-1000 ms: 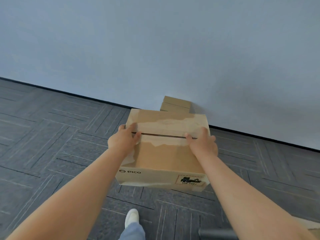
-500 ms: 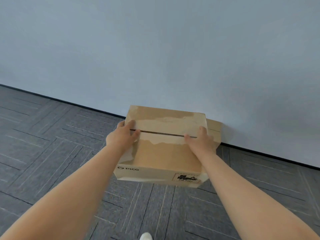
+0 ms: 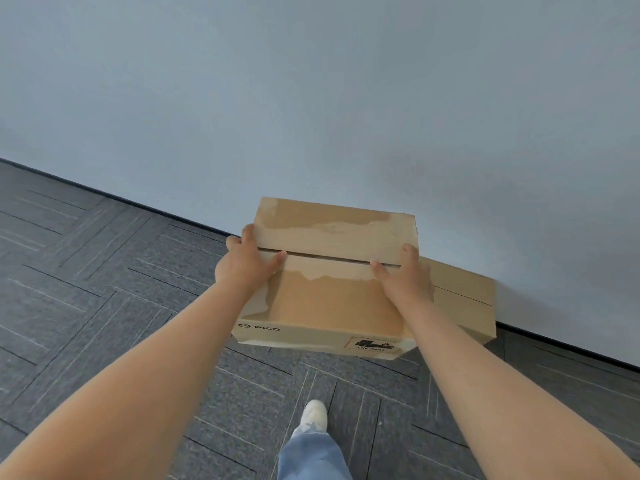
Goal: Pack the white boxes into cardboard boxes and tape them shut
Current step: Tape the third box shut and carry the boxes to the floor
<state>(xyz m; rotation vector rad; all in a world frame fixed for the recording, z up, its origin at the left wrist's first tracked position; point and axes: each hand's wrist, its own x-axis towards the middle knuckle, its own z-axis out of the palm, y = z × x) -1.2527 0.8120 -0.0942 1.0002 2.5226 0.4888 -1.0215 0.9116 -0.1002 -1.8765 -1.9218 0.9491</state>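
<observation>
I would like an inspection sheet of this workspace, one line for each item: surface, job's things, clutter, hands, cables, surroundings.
Surface: grey carpet floor.
Job's things: carried cardboard box, flaps folded down, dark slit between them, no tape seen; second cardboard box on the floor against the wall.
Clutter: nothing seen.
Hands: left hand and right hand grip the carried cardboard box at its sides, thumbs on top.
Cables: nothing seen.
Surroundings: pale wall; white shoe and jeans leg below.
</observation>
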